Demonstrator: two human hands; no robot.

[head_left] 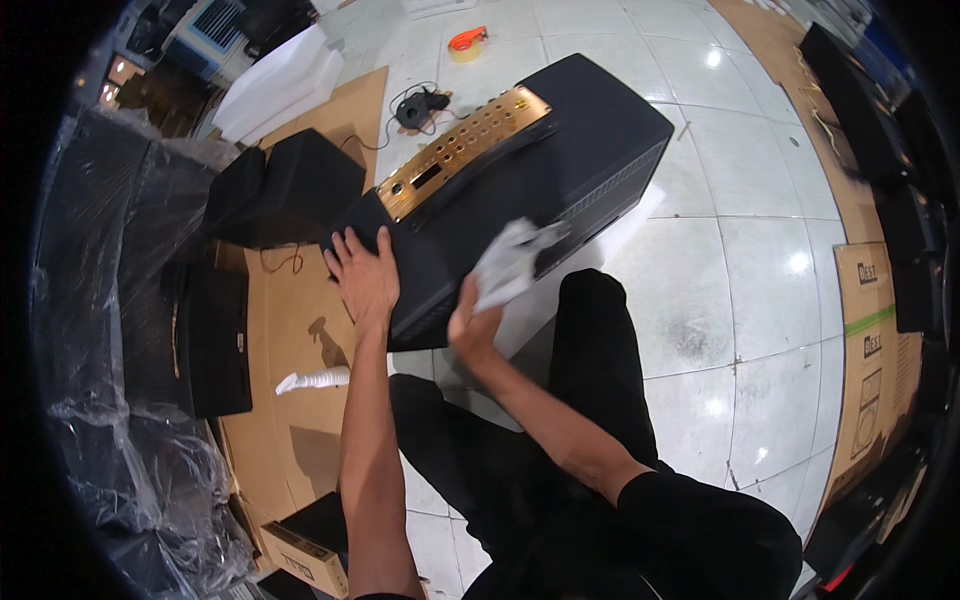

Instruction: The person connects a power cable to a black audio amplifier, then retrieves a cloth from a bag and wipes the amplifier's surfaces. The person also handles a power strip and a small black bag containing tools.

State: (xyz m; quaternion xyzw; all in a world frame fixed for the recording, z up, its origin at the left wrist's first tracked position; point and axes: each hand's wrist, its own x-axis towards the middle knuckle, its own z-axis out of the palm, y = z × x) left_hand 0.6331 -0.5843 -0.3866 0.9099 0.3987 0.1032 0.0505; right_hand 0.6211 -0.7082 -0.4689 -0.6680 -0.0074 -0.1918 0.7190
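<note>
A large black speaker cabinet lies in front of me, with a gold control panel of knobs along its far side. My left hand rests flat on the cabinet's near left corner, fingers spread. Over the near edge, my right hand grips a white cloth, which is blurred and hangs out from the fingers against the cabinet. Part of the grip is hidden by the cloth.
Left of me, a white spray bottle is on cardboard. Smaller black speakers stand beyond it, near plastic-wrapped boxes. An orange tape dispenser and a coiled black cable lie on the tiles. Flattened cardboard is at right.
</note>
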